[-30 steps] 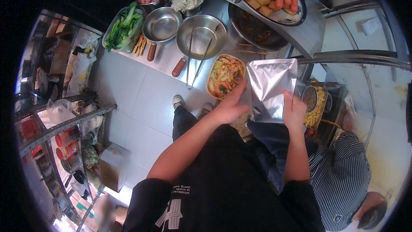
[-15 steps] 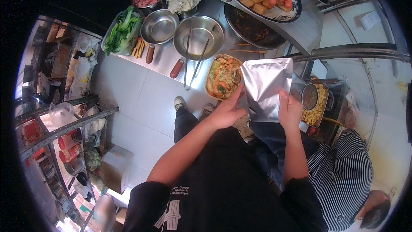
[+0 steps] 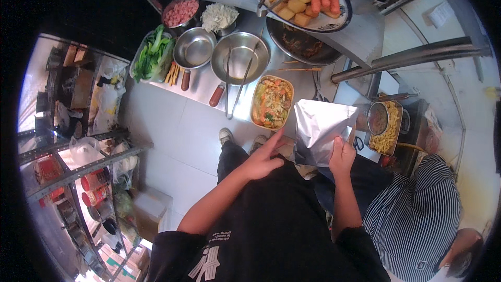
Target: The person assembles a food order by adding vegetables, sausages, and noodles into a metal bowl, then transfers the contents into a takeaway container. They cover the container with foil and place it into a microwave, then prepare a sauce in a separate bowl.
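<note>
A silver foil bag (image 3: 321,125) is pinched along its right side by my right hand (image 3: 342,157), the thumb lying on its front. My left hand (image 3: 264,161) is empty, fingers stretched out and apart from the bag. Its fingertips lie just below the near edge of a rectangular takeaway box (image 3: 272,103). The box holds a mixed dish with greens and orange-red pieces, and sits at the counter's near edge.
On the steel counter (image 3: 169,87) stand two steel pans (image 3: 240,58), a tub of leafy greens (image 3: 154,55) and a dark wok (image 3: 302,42). Above them is a plate of sausages and potatoes (image 3: 297,5). A person in a striped top (image 3: 417,214) is close by at right.
Both hands and the foil bag sit lower in view. My left hand has drawn back from beside the box and the bag. My right hand keeps its hold.
</note>
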Available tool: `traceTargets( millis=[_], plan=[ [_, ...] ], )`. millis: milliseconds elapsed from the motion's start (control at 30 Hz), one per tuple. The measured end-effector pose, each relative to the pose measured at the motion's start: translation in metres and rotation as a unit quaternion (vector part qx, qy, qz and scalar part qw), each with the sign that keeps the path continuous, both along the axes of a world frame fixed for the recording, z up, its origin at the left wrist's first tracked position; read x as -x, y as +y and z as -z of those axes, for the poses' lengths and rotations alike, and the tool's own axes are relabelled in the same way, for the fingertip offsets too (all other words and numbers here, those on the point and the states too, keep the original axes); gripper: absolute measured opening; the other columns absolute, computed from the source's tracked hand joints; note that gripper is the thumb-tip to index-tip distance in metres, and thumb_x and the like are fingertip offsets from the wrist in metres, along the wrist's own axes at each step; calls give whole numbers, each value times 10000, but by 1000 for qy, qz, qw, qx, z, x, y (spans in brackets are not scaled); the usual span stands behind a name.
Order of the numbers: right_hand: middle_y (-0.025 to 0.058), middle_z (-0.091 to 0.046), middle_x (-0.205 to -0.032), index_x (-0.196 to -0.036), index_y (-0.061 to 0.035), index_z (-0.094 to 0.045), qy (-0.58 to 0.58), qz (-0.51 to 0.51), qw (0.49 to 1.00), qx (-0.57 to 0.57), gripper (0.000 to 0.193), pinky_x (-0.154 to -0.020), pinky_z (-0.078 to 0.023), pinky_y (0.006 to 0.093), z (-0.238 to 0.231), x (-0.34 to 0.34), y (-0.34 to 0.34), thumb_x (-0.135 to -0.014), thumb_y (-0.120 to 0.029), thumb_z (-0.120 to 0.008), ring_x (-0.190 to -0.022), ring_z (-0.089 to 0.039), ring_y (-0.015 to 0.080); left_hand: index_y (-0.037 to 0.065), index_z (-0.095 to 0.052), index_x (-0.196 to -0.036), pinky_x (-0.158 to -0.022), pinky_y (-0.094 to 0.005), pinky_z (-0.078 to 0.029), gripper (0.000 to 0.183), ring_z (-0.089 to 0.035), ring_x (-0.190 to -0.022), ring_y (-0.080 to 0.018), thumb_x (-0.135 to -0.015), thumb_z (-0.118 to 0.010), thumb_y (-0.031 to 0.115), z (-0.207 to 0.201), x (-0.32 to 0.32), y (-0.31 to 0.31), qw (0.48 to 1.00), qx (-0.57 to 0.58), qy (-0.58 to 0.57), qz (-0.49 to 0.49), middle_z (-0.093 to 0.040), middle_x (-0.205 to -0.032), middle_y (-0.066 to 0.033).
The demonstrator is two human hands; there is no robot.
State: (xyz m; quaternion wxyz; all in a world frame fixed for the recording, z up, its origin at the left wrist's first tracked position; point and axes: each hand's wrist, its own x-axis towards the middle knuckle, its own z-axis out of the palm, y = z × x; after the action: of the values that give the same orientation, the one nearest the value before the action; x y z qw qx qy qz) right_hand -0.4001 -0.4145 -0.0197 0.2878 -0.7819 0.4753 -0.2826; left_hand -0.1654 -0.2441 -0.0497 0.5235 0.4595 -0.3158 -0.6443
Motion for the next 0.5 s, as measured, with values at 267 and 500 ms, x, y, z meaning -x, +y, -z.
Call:
traceTargets(
  millis=[267,500],
  plan=[
    [-24,-614,-798,-875,-1,-659,-322,107,941,-1,385,-684,-441,260,-113,-29,-49,-1084,-303,-541,-758,-526,72,158,-164,-1653,-1057,-417,-452,833,-523,-1347,-333,-922,-541,27,-16,-36,40,998,-22,40,-46,-358,-1622,-184],
    [41,-671,-919,-1155,8,-643,-468,110,854,199,308,-511,-437,230,-354,-94,-94,-1065,-276,-563,-679,-597,89,85,-399,-1533,-1047,-397,-471,608,-585,-1267,-288,-952,-573,44,-20,-57,28,997,10,45,-63,-524,-1474,-137]
  ],
)
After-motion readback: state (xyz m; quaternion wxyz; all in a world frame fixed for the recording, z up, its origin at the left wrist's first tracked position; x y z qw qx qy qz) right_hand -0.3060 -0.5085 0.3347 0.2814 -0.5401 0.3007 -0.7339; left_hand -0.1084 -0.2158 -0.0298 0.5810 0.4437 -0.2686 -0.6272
